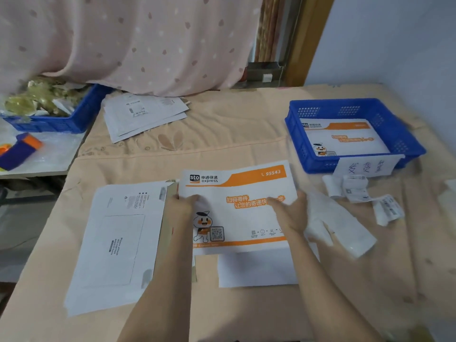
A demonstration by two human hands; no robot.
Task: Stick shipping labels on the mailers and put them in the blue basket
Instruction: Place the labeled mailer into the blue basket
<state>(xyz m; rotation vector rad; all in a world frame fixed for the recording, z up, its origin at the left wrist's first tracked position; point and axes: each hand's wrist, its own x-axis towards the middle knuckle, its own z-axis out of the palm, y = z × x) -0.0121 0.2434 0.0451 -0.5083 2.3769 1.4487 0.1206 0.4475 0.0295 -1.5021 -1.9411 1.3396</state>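
A white and orange mailer [237,193] is held just above the table's middle. My left hand [182,206] grips its left edge, thumb on top. My right hand [291,211] holds its right side, fingers spread over the print. Under it lies a white sheet [256,270]. A second mailer, grey back side up, [116,245] lies to the left. The blue basket [399,134] stands at the right rear with one orange mailer [345,137] inside. Shipping labels [357,191] lie curled in front of the basket.
A pile of grey mailers [143,114] sits at the back left. Another blue basket [79,117] filled with yellowish packets stands on a side table. A white glove or backing strip [340,225] lies right of my right hand. A pink curtain hangs behind.
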